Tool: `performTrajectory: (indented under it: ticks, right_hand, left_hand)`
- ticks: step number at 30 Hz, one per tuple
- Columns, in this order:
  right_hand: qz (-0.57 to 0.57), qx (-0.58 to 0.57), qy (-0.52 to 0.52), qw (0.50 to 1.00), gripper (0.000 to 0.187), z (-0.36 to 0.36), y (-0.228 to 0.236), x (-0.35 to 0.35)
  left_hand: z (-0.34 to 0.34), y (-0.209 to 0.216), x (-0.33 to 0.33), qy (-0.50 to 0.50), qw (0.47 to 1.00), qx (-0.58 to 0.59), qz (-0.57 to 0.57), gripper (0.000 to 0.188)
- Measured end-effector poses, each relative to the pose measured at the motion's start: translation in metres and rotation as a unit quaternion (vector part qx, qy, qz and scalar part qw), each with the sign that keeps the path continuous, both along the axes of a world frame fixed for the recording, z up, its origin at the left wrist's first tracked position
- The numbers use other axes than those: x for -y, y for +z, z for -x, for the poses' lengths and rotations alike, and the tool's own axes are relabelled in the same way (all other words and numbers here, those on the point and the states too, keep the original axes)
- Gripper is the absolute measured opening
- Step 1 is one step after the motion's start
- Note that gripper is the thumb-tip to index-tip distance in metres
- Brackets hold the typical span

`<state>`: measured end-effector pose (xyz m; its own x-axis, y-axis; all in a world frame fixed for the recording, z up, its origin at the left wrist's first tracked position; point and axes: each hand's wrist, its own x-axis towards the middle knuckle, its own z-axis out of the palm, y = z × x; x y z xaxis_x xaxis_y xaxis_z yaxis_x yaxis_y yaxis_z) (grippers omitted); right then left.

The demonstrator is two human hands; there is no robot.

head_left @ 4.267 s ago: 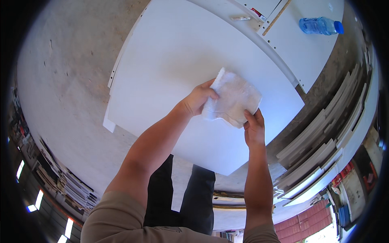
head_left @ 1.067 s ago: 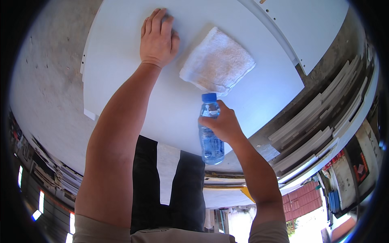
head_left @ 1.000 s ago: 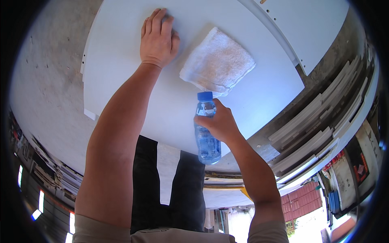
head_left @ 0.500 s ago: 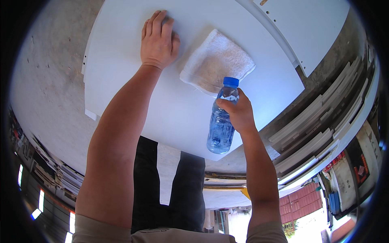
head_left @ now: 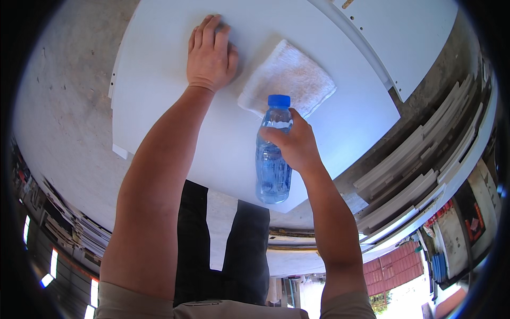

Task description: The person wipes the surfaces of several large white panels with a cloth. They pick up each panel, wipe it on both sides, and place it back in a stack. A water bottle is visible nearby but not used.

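Observation:
My right hand (head_left: 295, 142) is wrapped round a clear plastic water bottle (head_left: 272, 178) with a blue cap. The bottle stands nearly upright in the picture, cap toward the far side, over the near part of a white board (head_left: 228, 143). Just beyond the cap lies a folded white towel (head_left: 297, 74) with faint brownish stains; the bottle's top hides part of its near edge. To the left of the towel, my left hand (head_left: 210, 56) rests on the board with its fingers stretched out and nothing in it.
Another white panel (head_left: 409, 37) with drilled holes lies at the far right. Stacked long white boards (head_left: 419, 143) fill the right side. Bare concrete floor (head_left: 64, 106) stretches along the left. My legs in dark trousers (head_left: 244, 239) are close to the board's near edge.
My right hand has carried the bottle to the left and turned it more upright in the picture. The left hand and the towel have hardly shifted.

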<state>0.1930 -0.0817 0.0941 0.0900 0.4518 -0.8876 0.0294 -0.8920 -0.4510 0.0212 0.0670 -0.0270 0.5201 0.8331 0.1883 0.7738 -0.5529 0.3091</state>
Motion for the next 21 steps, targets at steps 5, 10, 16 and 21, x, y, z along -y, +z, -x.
performTrajectory:
  ticks: [5, 10, 16, 21]
  right_hand:
    - [-0.008, 0.004, -0.023, 1.000, 0.058, -0.007, -0.009, 0.001]
    - [0.005, 0.025, -0.044, 0.999, 0.061, -0.018, -0.012, 0.012]
    - [-0.106, 0.029, -0.074, 0.991, 0.065, -0.016, -0.001, 0.036]
    - [-0.303, 0.062, -0.053, 0.950, 0.076, -0.020, 0.014, 0.060]
  left_hand:
    - [0.001, 0.000, -0.001, -0.001, 1.000, 0.006, -0.003, 0.039]
    - [0.001, 0.000, -0.001, 0.001, 1.000, 0.012, 0.001, 0.039]
    - [0.000, 0.002, -0.001, 0.001, 1.000, 0.011, 0.007, 0.039]
    - [-0.001, 0.001, 0.000, 0.000, 1.000, 0.017, 0.015, 0.040]
